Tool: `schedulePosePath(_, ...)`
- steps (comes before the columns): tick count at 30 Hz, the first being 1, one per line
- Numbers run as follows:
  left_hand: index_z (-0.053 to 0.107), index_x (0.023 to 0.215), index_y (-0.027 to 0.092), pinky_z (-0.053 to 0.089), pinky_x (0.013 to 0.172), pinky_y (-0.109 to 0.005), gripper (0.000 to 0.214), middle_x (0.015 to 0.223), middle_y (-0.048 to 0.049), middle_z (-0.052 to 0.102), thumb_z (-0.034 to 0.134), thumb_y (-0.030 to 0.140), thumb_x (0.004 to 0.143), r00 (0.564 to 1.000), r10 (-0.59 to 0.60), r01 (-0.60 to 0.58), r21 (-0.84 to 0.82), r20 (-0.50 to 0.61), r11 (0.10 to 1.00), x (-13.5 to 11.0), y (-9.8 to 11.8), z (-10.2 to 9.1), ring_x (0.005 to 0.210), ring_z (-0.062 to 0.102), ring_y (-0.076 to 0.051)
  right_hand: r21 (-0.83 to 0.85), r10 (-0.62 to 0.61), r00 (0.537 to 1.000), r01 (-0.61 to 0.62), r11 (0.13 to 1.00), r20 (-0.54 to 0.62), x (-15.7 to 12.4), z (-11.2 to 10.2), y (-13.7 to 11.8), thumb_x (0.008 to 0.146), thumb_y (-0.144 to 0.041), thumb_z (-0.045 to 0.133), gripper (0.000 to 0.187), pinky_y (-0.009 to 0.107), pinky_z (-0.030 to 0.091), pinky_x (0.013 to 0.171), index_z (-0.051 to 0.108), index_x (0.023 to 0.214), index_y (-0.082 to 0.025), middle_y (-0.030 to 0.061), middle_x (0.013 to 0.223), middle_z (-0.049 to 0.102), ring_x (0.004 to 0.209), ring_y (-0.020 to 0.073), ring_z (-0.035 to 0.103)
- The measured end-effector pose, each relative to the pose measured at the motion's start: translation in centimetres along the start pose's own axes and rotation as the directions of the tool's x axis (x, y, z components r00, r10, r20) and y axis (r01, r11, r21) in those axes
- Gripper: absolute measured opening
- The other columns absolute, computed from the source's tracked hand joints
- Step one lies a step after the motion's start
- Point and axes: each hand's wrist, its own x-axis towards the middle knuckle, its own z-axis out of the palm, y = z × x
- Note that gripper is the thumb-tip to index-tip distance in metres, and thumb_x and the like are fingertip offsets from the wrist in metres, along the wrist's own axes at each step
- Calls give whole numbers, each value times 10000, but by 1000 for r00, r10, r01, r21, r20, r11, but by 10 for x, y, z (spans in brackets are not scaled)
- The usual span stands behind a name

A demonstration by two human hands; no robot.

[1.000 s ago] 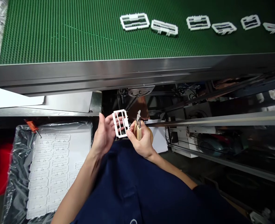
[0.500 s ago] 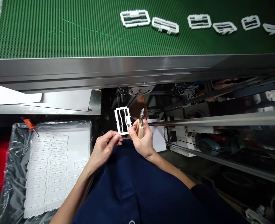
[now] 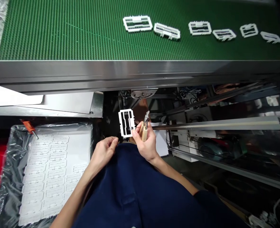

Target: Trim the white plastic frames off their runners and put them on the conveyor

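My right hand [image 3: 146,144] is closed round small nippers [image 3: 144,128] with pale handles and metal jaws pointing up. Between its thumb and fingers it also grips a white plastic frame [image 3: 121,124] by the lower right corner. Two long slots and a small raised block show on the frame, which is held upright in front of my body. To the left and slightly below, apart from the frame, my left hand [image 3: 105,149] has its thumb and forefinger pressed together. Whatever it pinches, if anything, is hidden or too small to see.
Several white frames [image 3: 137,24] lie on a green conveyor belt [image 3: 66,38] behind a metal rail [image 3: 120,74]. At left, a box lined with clear plastic [image 3: 13,177] holds rows of white frames [image 3: 56,164]. An orange-handled tool [image 3: 29,127] rests on its edge.
My left hand has let go of the white frame's lower edge and drawn back left. The frame stays in my right hand, slightly straighter. The nippers have tilted a little to the right.
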Motion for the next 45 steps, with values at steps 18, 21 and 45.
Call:
schedulePosePath(18, 527, 1181, 169, 513, 673, -245, 476, 984, -84, 656, 708, 264, 752, 999, -27, -1, -647, -33, 762, 14, 63, 26, 892, 635, -210, -279, -388, 844, 499, 820, 371, -7, 7, 5, 802, -185, 509, 167, 330, 482, 727, 480, 959, -232, 41, 799, 594, 736, 183, 578)
schedulePosePath(21, 539, 1195, 158, 528, 567, -258, 358, 948, -104, 678, 526, 251, 850, 973, -66, 220, -805, 220, 551, 22, 59, 24, 786, 664, -211, -155, -327, 843, 424, 892, 426, -9, 5, -1, 802, -254, 563, 229, 321, 497, 740, 479, 1014, -233, 39, 843, 608, 751, 178, 591)
schedulePosePath(45, 586, 1182, 132, 558, 693, -350, 405, 959, -147, 687, 301, 334, 978, 947, 8, 310, -918, 322, 246, 29, 47, 1, 809, 674, -216, -188, -36, 978, 76, 979, 207, 44, -51, -26, 788, -280, 610, 146, 224, 383, 538, 504, 830, -190, -34, 656, 471, 558, 90, 434)
